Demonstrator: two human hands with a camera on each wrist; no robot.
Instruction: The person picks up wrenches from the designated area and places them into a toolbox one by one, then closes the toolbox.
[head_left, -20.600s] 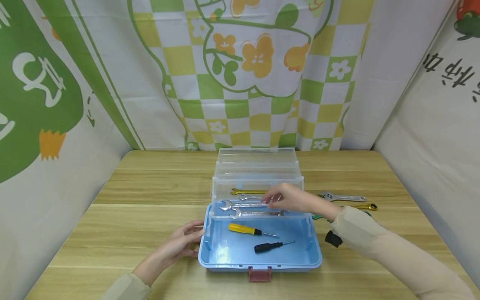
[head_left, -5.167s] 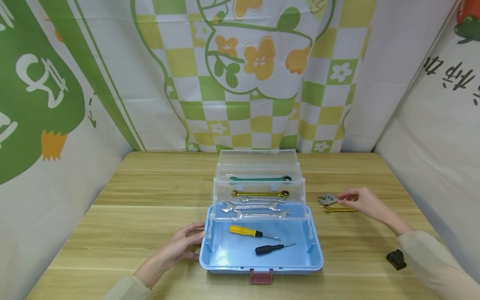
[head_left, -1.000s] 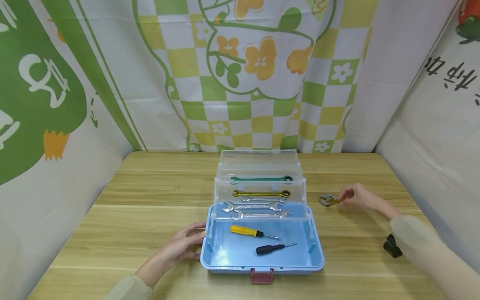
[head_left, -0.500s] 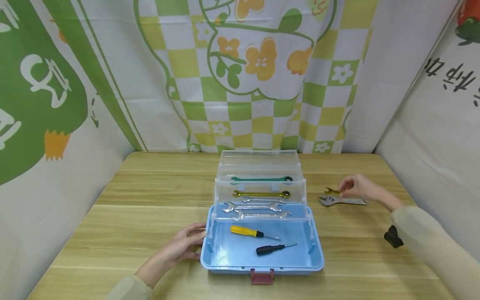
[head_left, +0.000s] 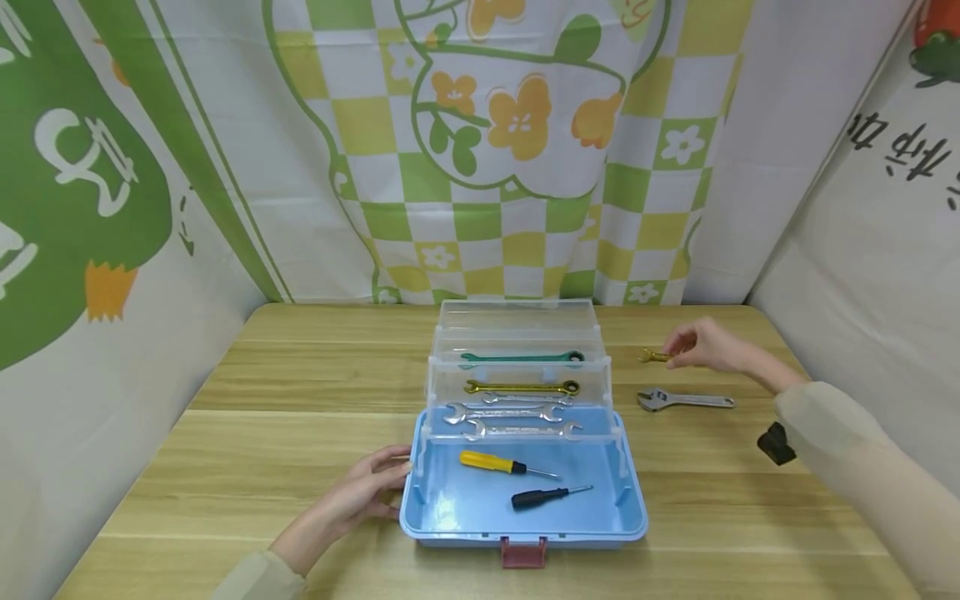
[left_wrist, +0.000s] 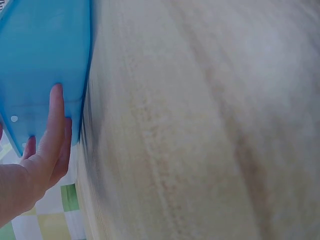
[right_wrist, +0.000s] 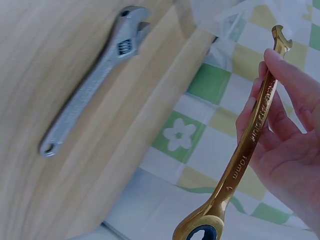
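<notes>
In my right hand (head_left: 712, 346) is a gold ratchet combination wrench (right_wrist: 245, 145), pinched between thumb and fingers over the right rear of the table. The right wrist view shows its 10mm marking, its open end at the top and the ring end at the bottom. On the wood nearer to me lies a silver adjustable wrench (head_left: 686, 401). My left hand (head_left: 367, 485) rests against the left side of a blue toolbox (head_left: 442, 537). Seen from the left wrist, straight fingers (left_wrist: 56, 112) touch the box wall.
The toolbox stands open, its clear trays (head_left: 517, 315) raised. They carry a green wrench (head_left: 517, 359), another gold wrench (head_left: 517, 388) and several silver wrenches (head_left: 510, 413). A yellow screwdriver (head_left: 487, 462) and a black screwdriver (head_left: 538, 498) lie in the bottom. Curtains hang behind the table.
My right hand has carried the gold wrench away from me, past the adjustable wrench towards the table's back. Earlier, a green wrench was added to the trays. My left hand has stayed at the box.
</notes>
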